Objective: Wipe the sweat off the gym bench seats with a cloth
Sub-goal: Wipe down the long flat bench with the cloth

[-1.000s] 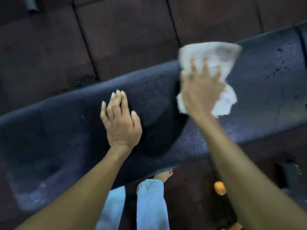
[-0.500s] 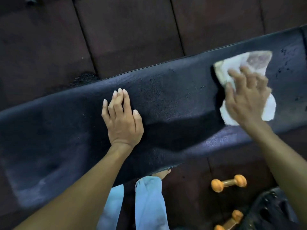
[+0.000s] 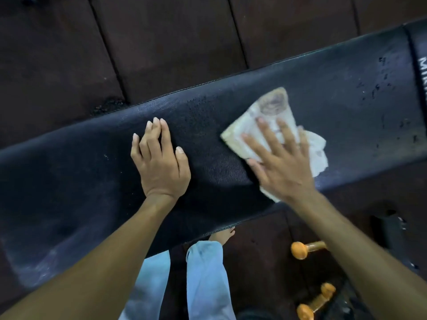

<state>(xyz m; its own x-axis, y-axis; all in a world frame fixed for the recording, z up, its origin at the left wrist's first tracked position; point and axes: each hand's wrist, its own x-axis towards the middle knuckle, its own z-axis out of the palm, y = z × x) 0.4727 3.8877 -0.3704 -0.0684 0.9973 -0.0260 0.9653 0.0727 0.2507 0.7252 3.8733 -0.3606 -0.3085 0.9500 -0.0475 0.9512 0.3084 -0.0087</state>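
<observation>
Cloth (image 3: pixel 272 116) now leftward, stained, crumpled

I see dark brown rubber floor tiles (image 3: pixel 166 38) w/ black seams, dim light. One tile corner near the far seam looks crumbled (image 3: pixel 108 106). Two orange dumbbells (image 3: pixel 307 249) (image 3: pixel 316 301) lie on the floor at lower right, beside black equipment (image 3: pixel 392 229).

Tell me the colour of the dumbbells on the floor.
Orange dumbbells, clearest in the head view, lower right.
</observation>
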